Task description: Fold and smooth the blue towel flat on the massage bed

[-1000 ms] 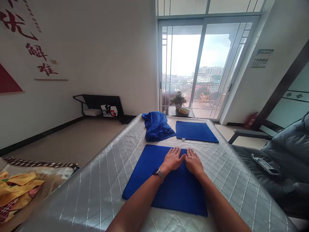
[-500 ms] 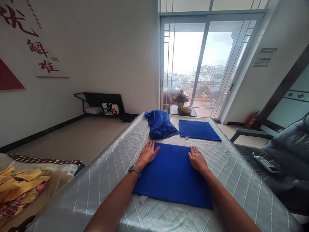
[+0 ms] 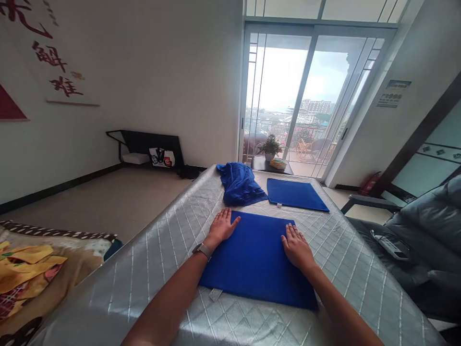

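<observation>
A flat, rectangular piece of blue cloth (image 3: 259, 259) with a small white tag (image 3: 215, 294) at its near edge lies on the silver quilted cover (image 3: 173, 269). My left hand (image 3: 222, 226) rests flat on its far left edge, fingers stretched forward and thumb out to the side. Flat on the right edge lies my right hand (image 3: 297, 246), its fingers extended. Neither hand grips anything. Beyond them are a crumpled blue cloth (image 3: 240, 185) and, to its right, a second flat blue cloth (image 3: 297, 194).
A dark armchair (image 3: 425, 230) with a white power strip (image 3: 389, 246) on it stands at right. At left lies a patterned blanket (image 3: 82, 250) with yellow cloth (image 3: 29, 269). A small table (image 3: 262, 165) bears a potted plant (image 3: 270, 146) before the sliding glass door (image 3: 277, 96).
My right hand has slid slightly nearer along the cloth's right edge, uncovering its far right corner. My left hand stays almost where it was. The view has shifted a little.
</observation>
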`<state>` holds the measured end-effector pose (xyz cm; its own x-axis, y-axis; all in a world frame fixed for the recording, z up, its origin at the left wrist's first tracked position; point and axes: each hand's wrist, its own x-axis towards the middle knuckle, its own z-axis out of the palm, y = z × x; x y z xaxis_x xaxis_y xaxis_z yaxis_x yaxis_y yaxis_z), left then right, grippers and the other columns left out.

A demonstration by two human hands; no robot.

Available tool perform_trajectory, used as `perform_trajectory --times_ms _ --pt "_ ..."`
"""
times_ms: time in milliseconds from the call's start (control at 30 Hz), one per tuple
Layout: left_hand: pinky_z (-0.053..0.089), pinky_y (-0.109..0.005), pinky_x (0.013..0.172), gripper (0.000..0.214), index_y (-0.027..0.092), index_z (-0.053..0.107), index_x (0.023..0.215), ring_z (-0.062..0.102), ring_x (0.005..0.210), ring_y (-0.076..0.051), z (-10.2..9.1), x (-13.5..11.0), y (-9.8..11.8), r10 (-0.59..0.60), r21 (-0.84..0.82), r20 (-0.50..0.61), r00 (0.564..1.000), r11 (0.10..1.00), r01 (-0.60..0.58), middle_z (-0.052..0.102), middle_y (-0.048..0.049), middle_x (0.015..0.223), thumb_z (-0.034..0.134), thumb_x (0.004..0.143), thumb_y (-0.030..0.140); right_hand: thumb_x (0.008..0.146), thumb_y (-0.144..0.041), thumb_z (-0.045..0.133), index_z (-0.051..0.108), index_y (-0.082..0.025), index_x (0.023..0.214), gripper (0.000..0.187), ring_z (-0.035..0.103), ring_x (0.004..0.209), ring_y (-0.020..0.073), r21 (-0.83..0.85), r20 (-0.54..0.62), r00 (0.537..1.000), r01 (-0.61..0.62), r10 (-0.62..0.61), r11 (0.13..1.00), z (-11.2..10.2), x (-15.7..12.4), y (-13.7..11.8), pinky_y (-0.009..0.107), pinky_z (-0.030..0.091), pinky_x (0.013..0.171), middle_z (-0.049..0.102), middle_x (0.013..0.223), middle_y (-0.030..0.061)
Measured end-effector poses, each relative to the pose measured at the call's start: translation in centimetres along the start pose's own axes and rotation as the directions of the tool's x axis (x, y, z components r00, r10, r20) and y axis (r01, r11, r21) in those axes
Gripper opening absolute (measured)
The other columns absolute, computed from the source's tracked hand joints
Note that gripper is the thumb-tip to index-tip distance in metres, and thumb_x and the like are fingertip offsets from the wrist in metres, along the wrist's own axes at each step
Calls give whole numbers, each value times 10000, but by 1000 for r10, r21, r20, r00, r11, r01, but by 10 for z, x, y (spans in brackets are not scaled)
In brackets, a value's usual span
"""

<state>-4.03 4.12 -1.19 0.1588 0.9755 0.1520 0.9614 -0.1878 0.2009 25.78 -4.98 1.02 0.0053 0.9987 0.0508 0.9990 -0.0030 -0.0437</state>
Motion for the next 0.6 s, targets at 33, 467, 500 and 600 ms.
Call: perform_trajectory --times_ms 33,467,500,600 --pt "195 -450 1206 817 44 292 1538 233 1492 -289 -2 -1 0 -4 8 7 1000 1000 4 261 -202 1598 137 1002 640 1009 -402 187 248 -54 1559 654 149 1513 212 12 12 1000 -14 14 1000 3 -1 1 387 138 1215 200 1634 106" --pt "238 -381 1206 778 86 413 1493 296 1473 -237 -10 -36 132 451 -61 5 892 891 -450 384 -154 1560 99 1016 616 1007 -364 200 243 -39 1557 640 151 1512 225 67 2 1000 -14 14 998 7 -4 0 383 123 1220 198 1635 120" --pt "233 -379 1208 763 96 406 1498 295 1474 -233 -6 -36 150 503 -84 0 864 861 -501 384 -150 1561 110 1020 612 1001 -336 219 245 -42 1558 630 145 1513 228 58 8 1000 1 -2 998 7 -5 1 383 124 1220 191 1636 120" --pt "224 -377 1210 738 92 383 1508 289 1476 -227 6 -31 190 565 -123 -32 825 817 -564 377 -155 1564 128 1030 593 969 -276 303 234 -63 1566 638 111 1518 242 38 27 998 56 -57 998 7 -7 3 389 111 1223 167 1641 112"
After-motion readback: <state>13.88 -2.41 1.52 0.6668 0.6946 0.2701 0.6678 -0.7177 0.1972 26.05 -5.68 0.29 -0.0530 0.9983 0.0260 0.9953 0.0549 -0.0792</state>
